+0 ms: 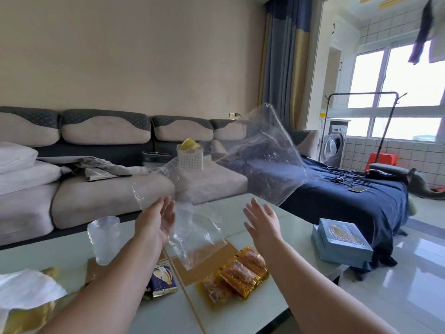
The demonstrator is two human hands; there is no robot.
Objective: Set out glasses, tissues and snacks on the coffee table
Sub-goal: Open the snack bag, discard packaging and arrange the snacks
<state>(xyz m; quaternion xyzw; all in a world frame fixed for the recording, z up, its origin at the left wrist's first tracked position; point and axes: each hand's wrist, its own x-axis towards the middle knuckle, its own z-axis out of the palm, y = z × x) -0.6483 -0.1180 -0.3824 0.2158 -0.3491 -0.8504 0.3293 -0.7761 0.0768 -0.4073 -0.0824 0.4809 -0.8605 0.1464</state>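
Starting nearest the camera: a white tissue (26,289) rises from a gold-coloured pack (22,317) at the lower left edge of the tabletop (240,309). Beside the left forearm lies a dark blue snack packet (163,280) with a pale printed emblem; its writing is too small to read. To its right, gold-wrapped snack packs (237,273) lie in an overlapping row; no lettering legible. A clear textured glass (104,239) stands upright on the left part of the tabletop, behind the left forearm.

Left hand (157,222) is raised above the tabletop, palm turned inward, fingers straight and spread, gripping nothing. A clear plastic bag (197,237) hangs just beside its palm; contact cannot be confirmed. Right hand (262,224) is likewise raised, fingers extended and apart, holding nothing.

Two light blue boxes (342,242) sit stacked at the right end of the tabletop; the lid print is unreadable. A second sheet of clear plastic (269,160) is airborne above and beyond the hands.

Farther back: a grey sofa (108,191) carrying a white slotted basket (190,159), and a dark blue cover (337,196) with a phone (358,189) on it.
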